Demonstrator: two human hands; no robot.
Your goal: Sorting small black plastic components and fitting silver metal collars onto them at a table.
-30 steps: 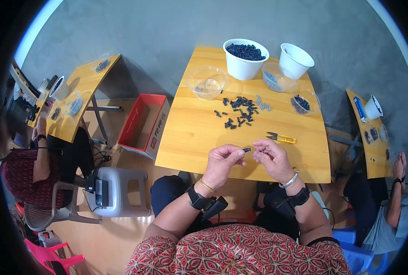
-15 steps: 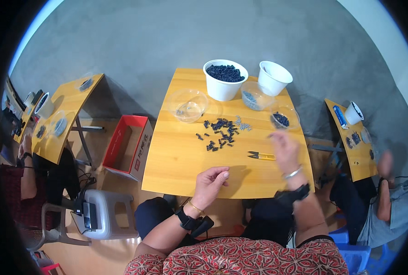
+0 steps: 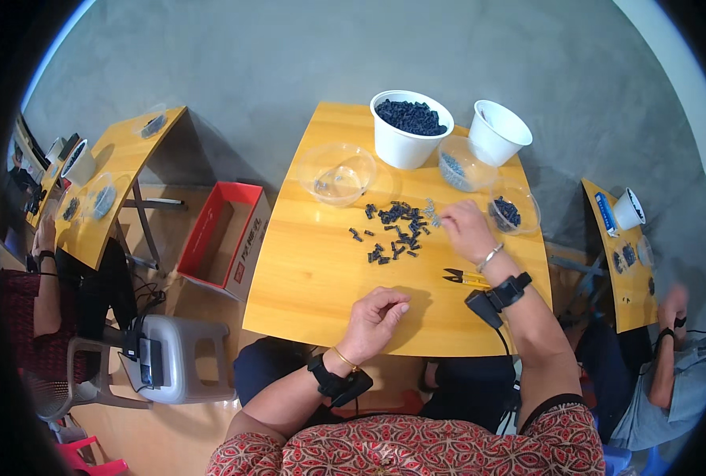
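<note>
My left hand (image 3: 375,321) is at the table's near edge, thumb pressed to its curled fingers. Whatever it may hold is hidden. My right hand (image 3: 467,230) reaches over the table, fingertips drawn together beside small grey pieces (image 3: 430,208); I cannot make out anything between them. Just left of it lies a scattered heap of small black plastic pieces (image 3: 400,230). Thread snips with yellow handles (image 3: 468,278) lie below the right wrist. Beyond that hand, a clear bowl (image 3: 531,208) contains black pieces (image 3: 507,212).
At the table's (image 3: 289,293) far side stand a white tub (image 3: 412,151) full of black pieces, another white tub (image 3: 501,147), a clear bowl of grey pieces (image 3: 454,170) and a clear bowl (image 3: 337,190). A red-edged box (image 3: 246,246) is on the floor. People sit at side tables.
My right hand has moved left and away from me, from near the bowl of black pieces to the grey pieces. My left hand keeps its pinch. The whole view has shifted slightly.
</note>
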